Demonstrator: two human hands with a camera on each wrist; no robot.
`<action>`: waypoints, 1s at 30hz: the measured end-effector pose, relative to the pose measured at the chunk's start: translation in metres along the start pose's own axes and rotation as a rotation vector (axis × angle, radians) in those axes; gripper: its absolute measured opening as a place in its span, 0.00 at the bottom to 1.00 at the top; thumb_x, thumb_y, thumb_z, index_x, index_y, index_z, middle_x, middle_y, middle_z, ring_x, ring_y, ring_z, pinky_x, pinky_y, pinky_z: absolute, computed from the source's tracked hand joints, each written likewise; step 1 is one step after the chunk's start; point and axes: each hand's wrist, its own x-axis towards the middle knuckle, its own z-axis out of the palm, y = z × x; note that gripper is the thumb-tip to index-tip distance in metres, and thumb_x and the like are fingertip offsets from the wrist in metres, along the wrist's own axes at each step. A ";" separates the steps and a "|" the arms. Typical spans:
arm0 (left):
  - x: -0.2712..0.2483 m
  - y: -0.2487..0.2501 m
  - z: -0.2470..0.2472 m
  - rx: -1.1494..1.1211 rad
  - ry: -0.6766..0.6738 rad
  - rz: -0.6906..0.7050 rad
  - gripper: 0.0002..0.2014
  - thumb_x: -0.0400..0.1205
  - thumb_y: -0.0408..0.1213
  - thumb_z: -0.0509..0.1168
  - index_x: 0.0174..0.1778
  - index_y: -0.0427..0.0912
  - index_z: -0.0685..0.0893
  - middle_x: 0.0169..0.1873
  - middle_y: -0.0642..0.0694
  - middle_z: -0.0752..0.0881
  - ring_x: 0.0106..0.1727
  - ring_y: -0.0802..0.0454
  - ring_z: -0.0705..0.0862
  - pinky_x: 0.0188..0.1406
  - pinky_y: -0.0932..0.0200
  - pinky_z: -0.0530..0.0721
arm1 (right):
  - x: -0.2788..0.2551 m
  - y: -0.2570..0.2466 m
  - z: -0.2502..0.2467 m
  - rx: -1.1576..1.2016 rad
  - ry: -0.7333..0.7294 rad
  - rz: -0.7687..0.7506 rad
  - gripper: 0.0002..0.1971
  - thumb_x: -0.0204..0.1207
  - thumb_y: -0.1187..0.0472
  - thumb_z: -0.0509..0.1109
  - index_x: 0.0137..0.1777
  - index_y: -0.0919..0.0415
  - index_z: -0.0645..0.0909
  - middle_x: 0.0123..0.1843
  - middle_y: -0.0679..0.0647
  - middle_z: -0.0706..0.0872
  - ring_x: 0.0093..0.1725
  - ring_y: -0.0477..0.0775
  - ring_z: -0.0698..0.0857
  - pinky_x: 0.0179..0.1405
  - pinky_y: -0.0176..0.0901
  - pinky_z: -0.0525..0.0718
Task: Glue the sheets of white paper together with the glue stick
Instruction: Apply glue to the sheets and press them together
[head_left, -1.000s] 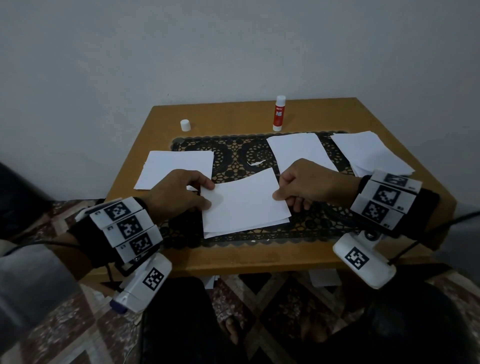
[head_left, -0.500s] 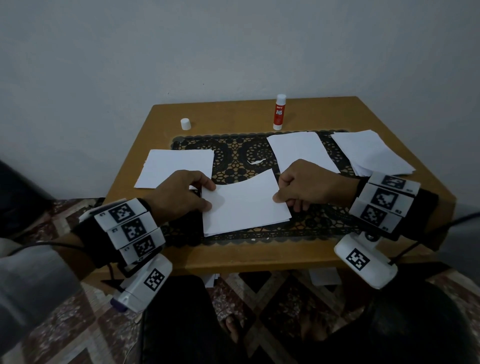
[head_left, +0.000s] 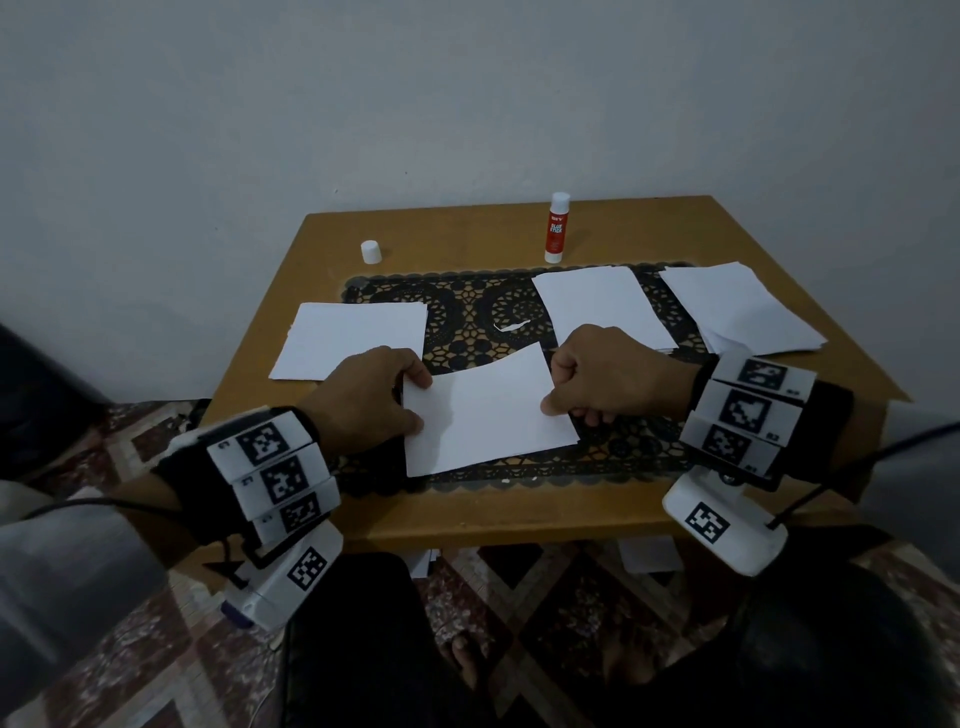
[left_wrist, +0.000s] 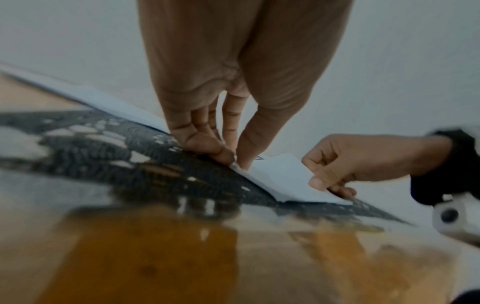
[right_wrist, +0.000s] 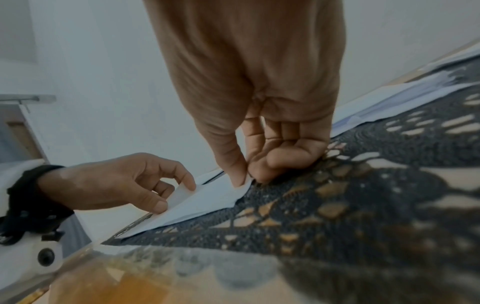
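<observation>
Two stacked sheets of white paper (head_left: 488, 413) lie on the black lace mat (head_left: 467, 312) near the table's front edge. My left hand (head_left: 413, 400) pinches the sheets' left edge (left_wrist: 275, 174) between thumb and curled fingers. My right hand (head_left: 558, 397) pinches the right edge (right_wrist: 215, 195) the same way. The red-and-white glue stick (head_left: 556, 227) stands upright at the back of the table, uncapped, away from both hands. Its white cap (head_left: 371, 252) stands at the back left.
One pile of white sheets (head_left: 353, 340) lies at the left of the wooden table (head_left: 467, 512), another (head_left: 602, 304) behind my right hand, a third (head_left: 737, 306) at the far right. A small paper scrap (head_left: 511, 326) sits on the mat. A wall closes the far side.
The upper sheet has come down onto the lower one, so the lower sheet's front edge no longer shows apart. Both hands have stayed at the paper's side edges.
</observation>
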 end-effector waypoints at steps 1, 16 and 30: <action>-0.002 0.004 0.000 0.084 0.000 0.010 0.20 0.75 0.38 0.74 0.62 0.49 0.79 0.63 0.45 0.74 0.52 0.51 0.75 0.54 0.60 0.75 | -0.001 -0.002 -0.001 -0.050 0.002 0.003 0.13 0.73 0.57 0.78 0.35 0.63 0.79 0.34 0.59 0.88 0.28 0.50 0.85 0.26 0.36 0.82; -0.032 0.023 0.017 0.664 -0.409 0.151 0.35 0.87 0.55 0.40 0.82 0.41 0.30 0.81 0.40 0.31 0.83 0.43 0.34 0.83 0.43 0.43 | -0.013 -0.025 0.026 -0.696 -0.309 -0.255 0.50 0.79 0.29 0.43 0.83 0.68 0.33 0.85 0.65 0.33 0.85 0.60 0.35 0.85 0.55 0.43; -0.034 0.028 0.009 0.508 -0.423 0.094 0.37 0.88 0.51 0.46 0.80 0.39 0.29 0.83 0.41 0.36 0.84 0.43 0.45 0.82 0.47 0.52 | -0.032 -0.032 0.041 -0.711 -0.434 -0.399 0.50 0.76 0.27 0.43 0.83 0.64 0.29 0.84 0.59 0.28 0.84 0.56 0.31 0.85 0.51 0.40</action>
